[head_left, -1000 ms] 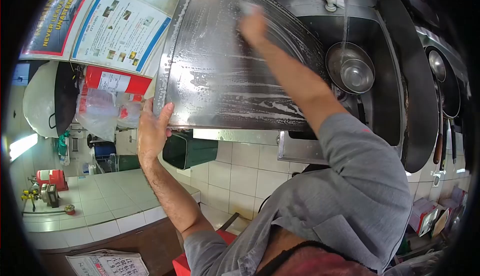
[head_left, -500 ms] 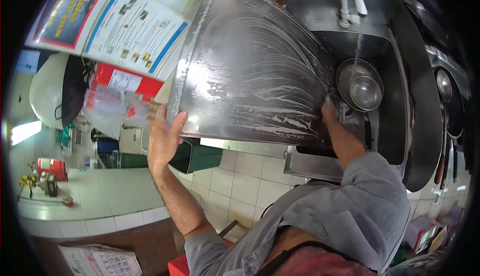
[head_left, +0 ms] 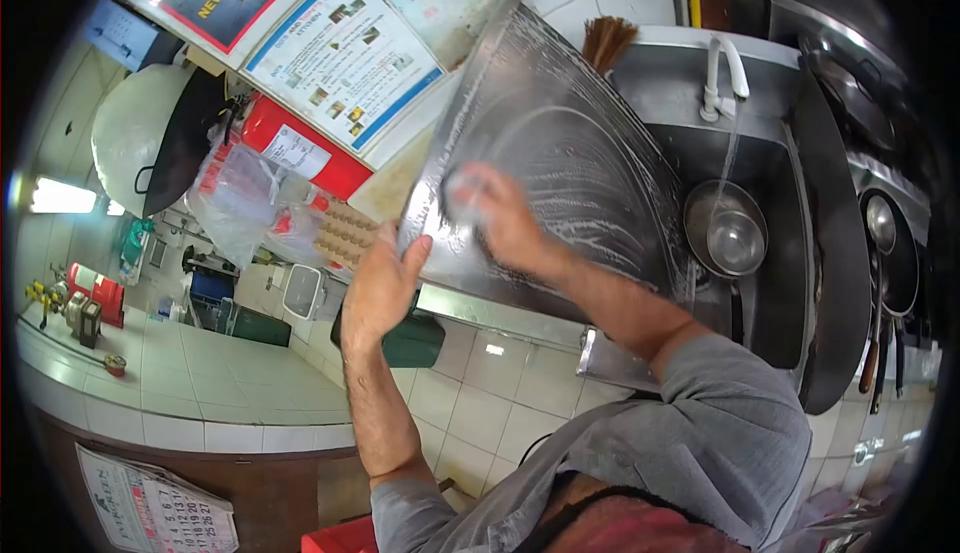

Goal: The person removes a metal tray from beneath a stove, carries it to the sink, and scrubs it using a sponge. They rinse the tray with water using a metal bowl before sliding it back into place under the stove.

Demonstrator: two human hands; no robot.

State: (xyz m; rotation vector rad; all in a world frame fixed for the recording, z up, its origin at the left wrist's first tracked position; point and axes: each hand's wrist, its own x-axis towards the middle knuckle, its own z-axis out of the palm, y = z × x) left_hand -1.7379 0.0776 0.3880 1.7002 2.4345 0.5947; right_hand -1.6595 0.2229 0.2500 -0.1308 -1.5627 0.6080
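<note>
A large soapy metal tray (head_left: 570,173) stands tilted in front of me, its right edge at the sink. White suds run in curved streaks across its face. My left hand (head_left: 383,288) grips the tray's near left corner, with the thumb over the rim. My right hand (head_left: 505,223) presses a small grey scrubbing pad (head_left: 460,196) against the tray near its left rim. Motion blurs the fingertips and the pad.
Right of the tray is a steel sink (head_left: 780,283), where the white faucet (head_left: 722,78) runs water into a metal pan (head_left: 697,218) with a bowl inside. A brush (head_left: 607,43) stands behind the tray. Pans (head_left: 900,263) hang at right; a green bin (head_left: 415,338) stands below.
My right hand has swept left across the tray, from its right edge to near the left rim. My left hand keeps its grip while the view has shifted and the tray's tilt has changed.
</note>
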